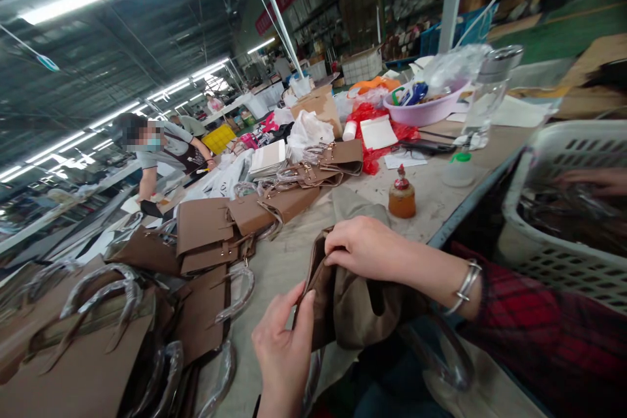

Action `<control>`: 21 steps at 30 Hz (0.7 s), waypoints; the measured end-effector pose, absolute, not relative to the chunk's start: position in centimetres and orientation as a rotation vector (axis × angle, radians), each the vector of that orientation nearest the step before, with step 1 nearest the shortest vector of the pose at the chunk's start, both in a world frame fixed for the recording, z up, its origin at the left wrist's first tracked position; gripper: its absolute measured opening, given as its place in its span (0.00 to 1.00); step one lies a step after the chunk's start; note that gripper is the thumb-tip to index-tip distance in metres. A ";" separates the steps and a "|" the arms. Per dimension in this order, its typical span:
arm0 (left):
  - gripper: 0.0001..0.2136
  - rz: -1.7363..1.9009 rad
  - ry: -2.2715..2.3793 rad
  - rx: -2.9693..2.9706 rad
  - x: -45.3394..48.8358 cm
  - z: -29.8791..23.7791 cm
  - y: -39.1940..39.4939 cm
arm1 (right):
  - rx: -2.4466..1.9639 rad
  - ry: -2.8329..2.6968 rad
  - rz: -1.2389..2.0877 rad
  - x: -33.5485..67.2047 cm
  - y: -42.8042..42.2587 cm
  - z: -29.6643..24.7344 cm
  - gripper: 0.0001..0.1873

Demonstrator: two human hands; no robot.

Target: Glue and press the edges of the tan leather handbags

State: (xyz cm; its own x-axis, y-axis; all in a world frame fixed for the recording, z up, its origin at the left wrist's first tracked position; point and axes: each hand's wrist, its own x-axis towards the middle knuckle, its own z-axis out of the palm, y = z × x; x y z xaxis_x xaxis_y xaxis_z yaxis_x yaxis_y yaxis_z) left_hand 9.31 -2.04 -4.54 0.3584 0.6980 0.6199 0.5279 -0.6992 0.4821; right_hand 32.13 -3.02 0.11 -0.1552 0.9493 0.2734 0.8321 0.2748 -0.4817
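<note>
Our left hand (284, 339) and right hand (365, 248) pinch limp, folded brown cloth (365, 310); toward two o'clock, our right forearm (431, 271) hides some.

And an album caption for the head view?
Left hand and right hand pinch brown material by its edge at a worktable piled with brown handbags.

- A long worktable (259, 290) with a pale beige top carries everything here.
- Brown handbags (203, 225), handles plastic-wrapped, lie along it in overlapping rows.
- Nearer its edge stand an amber bottle (402, 203), a green-capped tub (459, 174) and a clear tumbler (482, 108).
- Farther back: a lilac basin (426, 113), perhaps partly on red plastic (371, 163).
</note>
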 end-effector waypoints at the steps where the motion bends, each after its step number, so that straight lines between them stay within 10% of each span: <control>1: 0.06 1.254 1.082 2.423 9.3 -4.5 -2.0 | -1.605 -2.017 0.311 32.2 -2.9 0.1 0.05; 21: 0.08 1.100 1.143 2.300 9.5 -3.5 -1.7 | -1.589 -1.911 0.210 31.6 -0.8 0.4 0.15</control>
